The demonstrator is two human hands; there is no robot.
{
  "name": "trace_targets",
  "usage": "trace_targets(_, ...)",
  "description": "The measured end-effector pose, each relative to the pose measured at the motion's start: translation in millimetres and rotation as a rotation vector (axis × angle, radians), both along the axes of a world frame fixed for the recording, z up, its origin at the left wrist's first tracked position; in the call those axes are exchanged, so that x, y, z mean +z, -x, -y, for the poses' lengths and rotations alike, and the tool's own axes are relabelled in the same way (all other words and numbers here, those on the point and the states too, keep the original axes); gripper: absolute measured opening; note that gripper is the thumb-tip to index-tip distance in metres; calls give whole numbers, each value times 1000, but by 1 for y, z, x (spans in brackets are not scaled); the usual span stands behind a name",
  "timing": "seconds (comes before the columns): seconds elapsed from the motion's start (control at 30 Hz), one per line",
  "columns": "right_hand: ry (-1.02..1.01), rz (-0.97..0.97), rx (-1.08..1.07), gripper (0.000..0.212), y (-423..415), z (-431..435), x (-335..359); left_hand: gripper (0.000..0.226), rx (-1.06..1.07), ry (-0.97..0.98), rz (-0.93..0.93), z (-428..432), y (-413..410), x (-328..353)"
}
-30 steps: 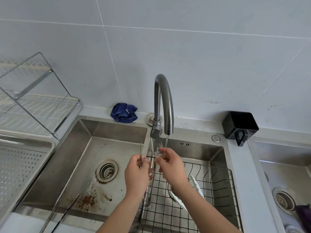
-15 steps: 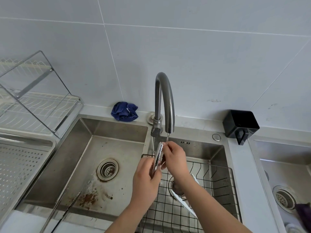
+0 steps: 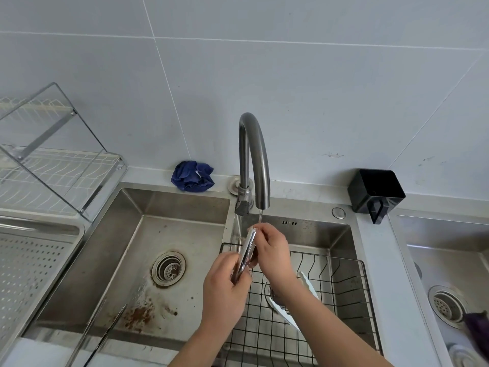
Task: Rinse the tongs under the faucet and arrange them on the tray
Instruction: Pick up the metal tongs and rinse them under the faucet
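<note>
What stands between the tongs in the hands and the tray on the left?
Nothing visible does. The tongs, held by the left hand and right hand under the faucet, have only the open left sink between them and the tray.

Hands [image 3: 225,288] rinsing tongs [image 3: 247,251], faucet [image 3: 254,160] running

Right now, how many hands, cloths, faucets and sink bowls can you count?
Hands: 2, the left hand and the right hand, both holding the metal tongs.
Cloths: 2, the blue cloth and the purple cloth.
Faucets: 1, the faucet.
Sink bowls: 3, the left sink bowl, the middle sink bowl, the right sink bowl.
Total: 8.
</note>
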State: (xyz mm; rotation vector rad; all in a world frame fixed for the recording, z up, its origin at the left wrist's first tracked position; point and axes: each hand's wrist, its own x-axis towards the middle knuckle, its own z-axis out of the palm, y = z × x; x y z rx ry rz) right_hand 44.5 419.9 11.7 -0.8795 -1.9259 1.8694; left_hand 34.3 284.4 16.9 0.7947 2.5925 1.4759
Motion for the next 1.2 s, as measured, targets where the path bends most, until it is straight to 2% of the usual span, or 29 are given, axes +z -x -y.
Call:
trace_targets(0.13, 52, 11, 96, 23, -4, -3, -1, 11, 13, -22, 45, 6, 2, -4)
trace_targets(0.3, 23, 25, -4, 29, 1, -2, 1, 6, 19, -31, 71, -1, 2, -2)
trace_targets(0.47, 149, -14, 3, 22, -2, 5, 1, 12, 28, -37, 94, 0, 7, -2)
trace_targets(0.63, 89, 40, -34, 39, -2, -1, 3, 9, 16, -60, 143, 1, 2, -4)
trace_targets(0.7, 125, 28, -23, 36, -3, 1, 2, 6, 23, -58, 171, 1, 2, -5)
trace_targets(0.83, 201, 11, 59, 23, -5, 5, 4, 22, 61, -59, 201, 1, 6, -6)
trace_targets(1.0, 91, 44, -55, 37, 0, 0, 8, 12, 29, -89, 239, -2, 2, -5)
trace_targets(1.1, 162, 14, 53, 23, -1, 1, 7, 21, 51, -91, 236, -1, 6, -6)
trace_targets(1.2, 193, 19, 92, 19, -3, -1, 7, 21, 65, -76, 234, 1, 11, -6)
